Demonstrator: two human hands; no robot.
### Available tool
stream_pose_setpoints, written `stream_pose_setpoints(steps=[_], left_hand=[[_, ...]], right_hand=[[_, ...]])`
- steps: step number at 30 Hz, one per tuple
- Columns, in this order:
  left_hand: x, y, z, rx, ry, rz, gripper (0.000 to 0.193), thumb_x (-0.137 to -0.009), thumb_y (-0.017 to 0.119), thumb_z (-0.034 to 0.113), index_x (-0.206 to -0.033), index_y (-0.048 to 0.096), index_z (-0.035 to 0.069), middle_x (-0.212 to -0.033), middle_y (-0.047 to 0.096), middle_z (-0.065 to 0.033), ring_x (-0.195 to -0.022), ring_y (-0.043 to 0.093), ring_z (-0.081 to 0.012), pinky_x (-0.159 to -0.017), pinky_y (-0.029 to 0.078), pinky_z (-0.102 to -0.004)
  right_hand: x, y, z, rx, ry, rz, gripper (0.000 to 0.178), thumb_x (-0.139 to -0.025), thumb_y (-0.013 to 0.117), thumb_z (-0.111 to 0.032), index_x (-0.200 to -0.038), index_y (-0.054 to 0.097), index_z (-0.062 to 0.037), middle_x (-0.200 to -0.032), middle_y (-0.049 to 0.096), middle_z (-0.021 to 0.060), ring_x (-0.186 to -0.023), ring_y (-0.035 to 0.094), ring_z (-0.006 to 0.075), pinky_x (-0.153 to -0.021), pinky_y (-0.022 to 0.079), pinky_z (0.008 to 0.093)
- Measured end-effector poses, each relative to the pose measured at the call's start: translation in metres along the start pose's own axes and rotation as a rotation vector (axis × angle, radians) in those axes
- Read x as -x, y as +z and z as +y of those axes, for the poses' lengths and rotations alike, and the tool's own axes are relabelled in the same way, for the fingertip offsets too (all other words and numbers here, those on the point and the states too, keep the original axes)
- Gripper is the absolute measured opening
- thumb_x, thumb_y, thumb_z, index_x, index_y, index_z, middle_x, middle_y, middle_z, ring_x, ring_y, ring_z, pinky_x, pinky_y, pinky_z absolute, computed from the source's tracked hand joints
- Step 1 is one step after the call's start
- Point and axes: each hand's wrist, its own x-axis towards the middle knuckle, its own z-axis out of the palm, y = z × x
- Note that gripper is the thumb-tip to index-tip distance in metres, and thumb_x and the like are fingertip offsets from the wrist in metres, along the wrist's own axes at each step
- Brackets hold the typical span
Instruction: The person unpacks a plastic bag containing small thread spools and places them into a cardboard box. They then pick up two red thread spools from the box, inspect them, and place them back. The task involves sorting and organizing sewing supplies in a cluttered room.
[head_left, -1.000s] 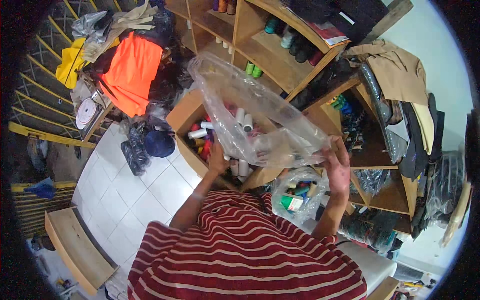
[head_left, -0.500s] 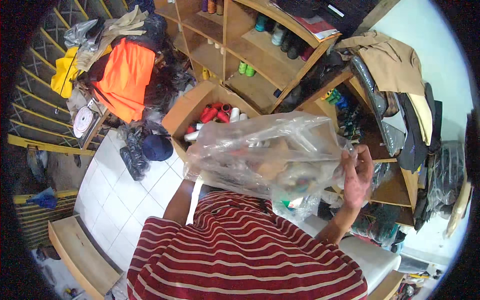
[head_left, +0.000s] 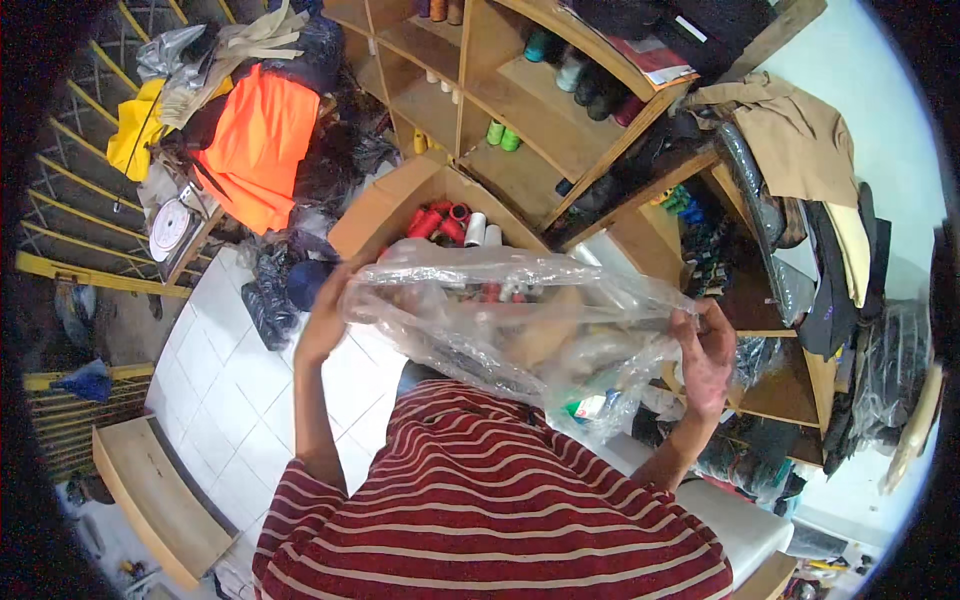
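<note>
A large clear plastic bag (head_left: 455, 345) is stretched across in front of my chest, its upper edge nearly level. My right hand (head_left: 708, 360) pinches the bag's right corner between thumb and fingers. At the other end, my left hand (head_left: 324, 318) grips the left edge, its fingertips partly hidden by the film. Through the plastic, a tan shape and a small green-and-white item show blurred near the bottom. Just beyond the bag stands an open cardboard box (head_left: 378, 212) holding red thread cones (head_left: 436, 222) and white thread cones (head_left: 475, 230).
Behind the box rises a wooden shelf unit (head_left: 535, 115) with thread cones in its compartments. Orange fabric (head_left: 262, 140) is heaped at the left, above black plastic bundles (head_left: 268, 300) and a dark blue cap (head_left: 308, 286). Folded garments (head_left: 790, 150) hang at the right. A wooden bench (head_left: 160, 500) is at lower left.
My left hand has come out from behind the bag, moving left and up to its left edge. The bag's upper edge is lower and straighter. My right hand keeps its grip.
</note>
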Motion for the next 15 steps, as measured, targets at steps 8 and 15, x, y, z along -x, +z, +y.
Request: stream_pose_setpoints(steps=[8,15], left_hand=[[0.040,0.020,0.122,0.097,-0.166,0.234,0.041,-0.082,0.063,0.003,-0.121,0.053,0.005,-0.098,0.058,-0.0091,-0.071,0.061,-0.0118,-0.050,0.051,-0.0231],[0.064,-0.012,0.135,-0.292,-0.160,0.493,0.015,-0.083,0.054,-0.001,-0.097,0.060,0.000,-0.065,0.056,-0.0019,-0.055,0.051,-0.0064,-0.050,0.041,-0.0207]], right_hand=[[0.001,-0.001,0.000,0.079,-0.020,-0.049,0.015,-0.082,0.065,-0.001,-0.093,0.054,-0.0017,-0.080,0.057,0.0022,-0.074,0.054,0.0088,-0.064,0.044,0.0232],[0.013,-0.025,0.021,0.085,-0.131,-0.011,0.023,-0.075,0.057,0.007,-0.094,0.051,-0.0047,-0.080,0.055,0.0016,-0.065,0.049,0.0063,-0.057,0.040,0.0208]])
